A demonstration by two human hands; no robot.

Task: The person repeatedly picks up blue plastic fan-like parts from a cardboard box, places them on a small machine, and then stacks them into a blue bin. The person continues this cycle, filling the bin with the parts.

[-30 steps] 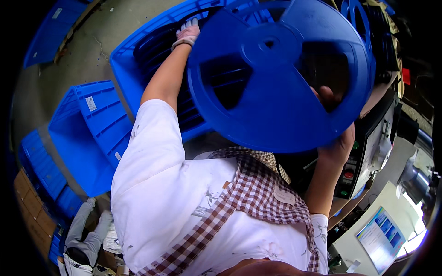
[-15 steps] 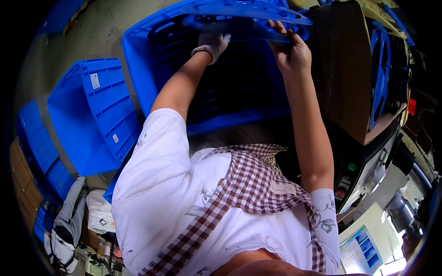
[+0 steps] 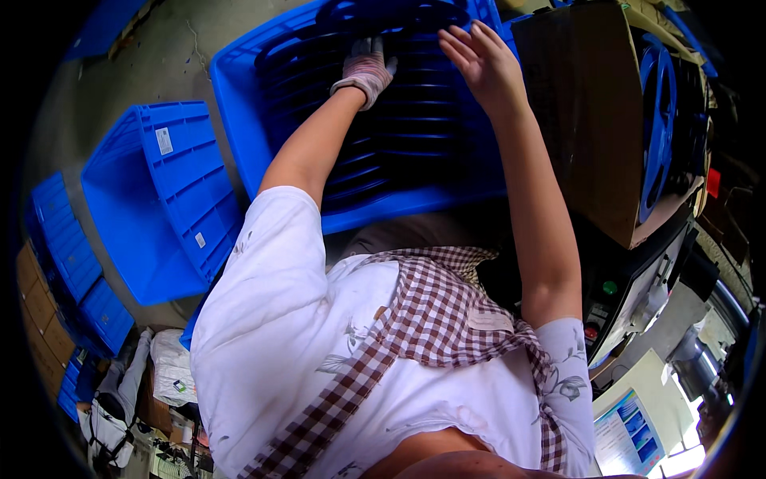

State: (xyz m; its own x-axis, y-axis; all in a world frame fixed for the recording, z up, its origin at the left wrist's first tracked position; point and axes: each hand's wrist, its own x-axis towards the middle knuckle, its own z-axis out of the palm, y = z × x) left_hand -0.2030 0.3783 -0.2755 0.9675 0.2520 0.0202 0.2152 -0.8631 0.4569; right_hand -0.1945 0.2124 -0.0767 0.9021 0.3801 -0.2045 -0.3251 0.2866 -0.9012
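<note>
A large blue crate (image 3: 236, 120) holds several dark blue plastic reels (image 3: 399, 149), standing on edge in a row. My left hand (image 3: 365, 73) wears a whitish glove and reaches in among them. Its fingers are stretched out with the thumb apart, against or close to the reels; exact contact is hard to see. Near the crate's right rim my bare right hand (image 3: 485, 64) is raised, fingers spread and holding nothing. Another dark reel (image 3: 391, 13) lies at the crate's far end, just beyond both hands.
On the right stands a cardboard box (image 3: 594, 120) with a bright blue reel (image 3: 656, 132) at its open side. A second blue crate (image 3: 152, 215) is tipped on the floor at left. A machine with a green button (image 3: 610, 288) sits at right, below the box.
The blue reel that was blurred between my hands is now down at the crate's far end. My right hand has let go and moved slightly left, fingers spread. My left hand has barely moved.
</note>
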